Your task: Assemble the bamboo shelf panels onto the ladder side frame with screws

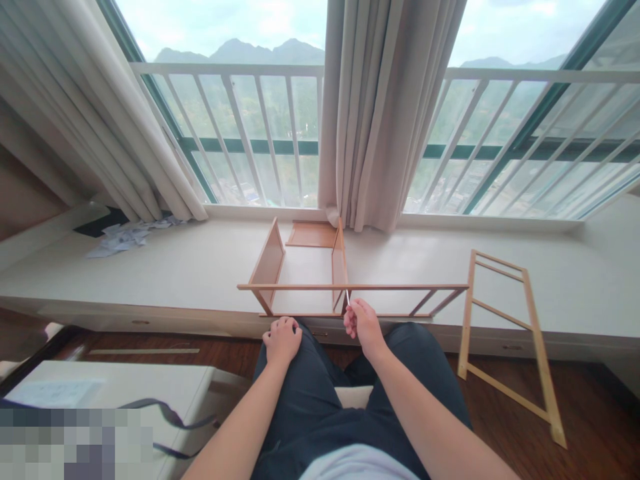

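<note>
My right hand (pixel 364 325) is closed round a thin metal rod (pixel 349 298) that looks like a hex key. The rod's far end meets the upper rail of a partly assembled wooden frame (pixel 293 287), where a cross panel (pixel 339 260) joins it. Most of the rod is hidden in my fingers. My left hand (pixel 283 341) lies on my left knee with its fingers loosely bent and holds nothing. The frame rests on the white window ledge (pixel 400 257) just past my knees, with a side panel (pixel 267 263) standing at its left end.
A loose wooden ladder-shaped frame (pixel 531 325) leans on the ledge at the right. Another wooden panel (pixel 313 234) lies behind the assembly by the curtain (pixel 370 120). Crumpled white paper (pixel 117 240) sits at the far left. A white cabinet (pixel 165 383) with a dark strap stands at my left.
</note>
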Available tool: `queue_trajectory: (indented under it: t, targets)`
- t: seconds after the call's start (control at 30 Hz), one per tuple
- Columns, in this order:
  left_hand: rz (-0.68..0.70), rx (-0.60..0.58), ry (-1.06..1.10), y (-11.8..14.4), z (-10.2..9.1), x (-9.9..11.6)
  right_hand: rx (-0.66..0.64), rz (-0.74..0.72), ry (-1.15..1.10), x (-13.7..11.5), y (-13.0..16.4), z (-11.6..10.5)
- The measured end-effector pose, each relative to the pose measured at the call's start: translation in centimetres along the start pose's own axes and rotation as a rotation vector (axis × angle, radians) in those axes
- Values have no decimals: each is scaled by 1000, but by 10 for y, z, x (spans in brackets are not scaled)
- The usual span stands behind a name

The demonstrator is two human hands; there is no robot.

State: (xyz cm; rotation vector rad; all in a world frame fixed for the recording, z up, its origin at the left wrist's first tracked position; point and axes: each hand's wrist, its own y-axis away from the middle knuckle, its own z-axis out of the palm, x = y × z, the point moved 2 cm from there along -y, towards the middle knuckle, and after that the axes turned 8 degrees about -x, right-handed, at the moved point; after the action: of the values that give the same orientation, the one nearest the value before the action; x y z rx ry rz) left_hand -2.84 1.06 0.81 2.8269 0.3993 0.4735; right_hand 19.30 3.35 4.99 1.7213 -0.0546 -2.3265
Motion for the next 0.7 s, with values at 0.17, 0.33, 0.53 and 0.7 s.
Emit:
queue_trajectory:
  t: [0.17,0.33,0.53,0.7]
  targets:
    - [6,3,14,-1,1,-1,-12,29,-88,1,0,2]
    - [4,-1,20,0,0,-1,-51,37,-197,0,3,5]
    - [3,-3,0,0,0,-1,-104,48,-281,-3,7,5]
    - [3,4,0,-1,2,-1,-132,73,-356,-3,8,7]
